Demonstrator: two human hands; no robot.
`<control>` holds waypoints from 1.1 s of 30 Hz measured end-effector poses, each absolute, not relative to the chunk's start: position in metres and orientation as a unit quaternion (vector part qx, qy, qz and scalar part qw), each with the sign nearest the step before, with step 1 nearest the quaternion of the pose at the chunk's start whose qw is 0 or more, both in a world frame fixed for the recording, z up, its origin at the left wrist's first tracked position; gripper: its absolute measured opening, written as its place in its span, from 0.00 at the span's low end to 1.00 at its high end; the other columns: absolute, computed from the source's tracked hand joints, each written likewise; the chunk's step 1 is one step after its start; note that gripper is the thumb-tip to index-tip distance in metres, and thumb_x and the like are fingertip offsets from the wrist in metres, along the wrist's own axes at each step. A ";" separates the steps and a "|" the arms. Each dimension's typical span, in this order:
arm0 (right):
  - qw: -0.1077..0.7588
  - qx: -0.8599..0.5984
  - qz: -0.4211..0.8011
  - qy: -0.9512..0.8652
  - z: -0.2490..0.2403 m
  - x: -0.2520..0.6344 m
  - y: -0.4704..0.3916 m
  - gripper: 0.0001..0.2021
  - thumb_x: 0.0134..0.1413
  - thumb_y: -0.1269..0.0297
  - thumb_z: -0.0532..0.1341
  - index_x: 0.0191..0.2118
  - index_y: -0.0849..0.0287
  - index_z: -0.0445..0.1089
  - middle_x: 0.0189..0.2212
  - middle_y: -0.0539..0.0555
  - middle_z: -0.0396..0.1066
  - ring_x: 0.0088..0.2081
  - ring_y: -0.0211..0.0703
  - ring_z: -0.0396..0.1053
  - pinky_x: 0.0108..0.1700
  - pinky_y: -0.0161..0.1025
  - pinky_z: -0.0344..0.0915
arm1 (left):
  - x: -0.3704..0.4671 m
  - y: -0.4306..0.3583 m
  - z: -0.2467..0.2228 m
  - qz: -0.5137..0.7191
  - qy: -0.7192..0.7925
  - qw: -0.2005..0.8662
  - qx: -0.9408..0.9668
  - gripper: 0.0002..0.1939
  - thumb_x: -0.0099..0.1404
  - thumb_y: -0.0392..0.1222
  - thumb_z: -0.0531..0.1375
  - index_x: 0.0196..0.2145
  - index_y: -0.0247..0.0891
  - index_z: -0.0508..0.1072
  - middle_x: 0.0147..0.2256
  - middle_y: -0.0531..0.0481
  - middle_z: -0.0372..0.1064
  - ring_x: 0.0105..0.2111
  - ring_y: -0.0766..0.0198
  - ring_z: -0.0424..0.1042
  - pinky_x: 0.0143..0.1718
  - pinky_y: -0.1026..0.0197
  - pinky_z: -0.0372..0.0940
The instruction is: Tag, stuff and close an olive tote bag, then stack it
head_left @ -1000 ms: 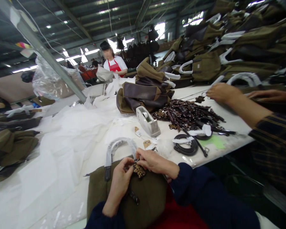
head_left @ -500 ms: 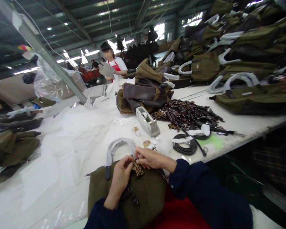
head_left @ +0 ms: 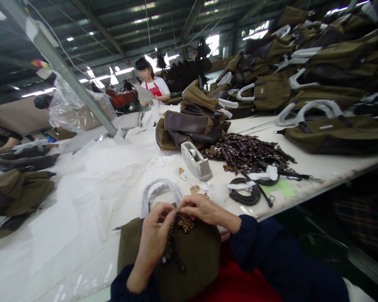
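Brown and spotted, a charm [head_left: 186, 223] hangs at the lower centre of the frame, its top pinched in the right hand [head_left: 203, 208], while the left hand [head_left: 154, 230] pinches the dark strap [head_left: 171, 241]. Under both lies an olive bag [head_left: 201, 260] with a wrapped handle [head_left: 145, 198]; near mid-frame stands a grey tape dispenser [head_left: 197, 163], with a heap of dark trinkets [head_left: 247, 151] to its right and more bags [head_left: 272, 91] piled at upper right

Is a white tabletop [head_left: 327, 161] bearing a tape dispenser [head_left: 203, 167]. Has bags [head_left: 189, 125] behind that dispenser, charms [head_left: 245, 147] and coiled straps [head_left: 247, 200] right of it, sheets [head_left: 82, 188] left, olive handbag [head_left: 200, 253] in front.
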State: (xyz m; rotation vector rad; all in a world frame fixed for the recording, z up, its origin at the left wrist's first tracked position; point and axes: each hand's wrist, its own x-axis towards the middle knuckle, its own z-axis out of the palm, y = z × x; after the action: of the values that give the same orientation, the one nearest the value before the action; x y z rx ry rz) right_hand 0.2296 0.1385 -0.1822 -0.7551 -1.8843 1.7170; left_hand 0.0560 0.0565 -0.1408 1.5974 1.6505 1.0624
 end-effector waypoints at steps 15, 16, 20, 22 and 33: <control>0.197 -0.334 0.533 -0.752 -0.194 0.227 0.135 0.07 0.56 0.65 0.60 0.29 0.61 0.68 0.21 0.47 0.66 0.24 0.33 0.62 0.27 0.29 0.54 | 0.033 0.060 -0.190 0.348 0.602 0.463 0.549 0.10 0.64 0.48 0.60 0.35 0.38 0.71 0.31 0.52 0.69 0.32 0.63 0.66 0.35 0.63 0.60; 0.196 -0.334 0.532 -0.753 -0.194 0.228 0.136 0.07 0.56 0.65 0.61 0.29 0.62 0.68 0.21 0.47 0.66 0.24 0.33 0.62 0.27 0.29 0.55 | 0.031 0.060 -0.188 0.354 0.597 0.485 0.532 0.11 0.63 0.48 0.61 0.34 0.37 0.71 0.31 0.53 0.68 0.32 0.63 0.65 0.34 0.64 0.60; 0.193 -0.326 0.566 -0.732 -0.197 0.230 0.138 0.06 0.56 0.65 0.60 0.29 0.61 0.67 0.20 0.46 0.65 0.24 0.34 0.62 0.26 0.29 0.56 | 0.028 0.059 -0.180 0.365 0.596 0.527 0.483 0.12 0.60 0.49 0.63 0.34 0.37 0.71 0.27 0.55 0.65 0.28 0.66 0.62 0.30 0.66 0.56; 0.192 -0.320 0.583 -0.722 -0.197 0.230 0.138 0.06 0.55 0.65 0.60 0.30 0.61 0.67 0.21 0.46 0.65 0.24 0.33 0.62 0.26 0.29 0.56 | 0.029 0.060 -0.178 0.370 0.596 0.533 0.473 0.12 0.60 0.48 0.63 0.35 0.37 0.71 0.26 0.56 0.63 0.26 0.68 0.60 0.28 0.67 0.55; 0.218 -0.353 0.513 -0.752 -0.193 0.227 0.129 0.07 0.55 0.66 0.59 0.28 0.61 0.67 0.23 0.48 0.67 0.26 0.34 0.61 0.28 0.30 0.52 | 0.042 0.070 -0.196 0.361 0.628 0.427 0.542 0.07 0.60 0.44 0.60 0.32 0.38 0.71 0.22 0.57 0.63 0.25 0.65 0.61 0.29 0.65 0.56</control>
State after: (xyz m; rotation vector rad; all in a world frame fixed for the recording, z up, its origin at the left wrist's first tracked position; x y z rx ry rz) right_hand 0.2267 0.1286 -0.1927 -0.9766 -2.0824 1.4195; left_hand 0.0418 0.0698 -0.1961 1.3532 1.5693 0.9023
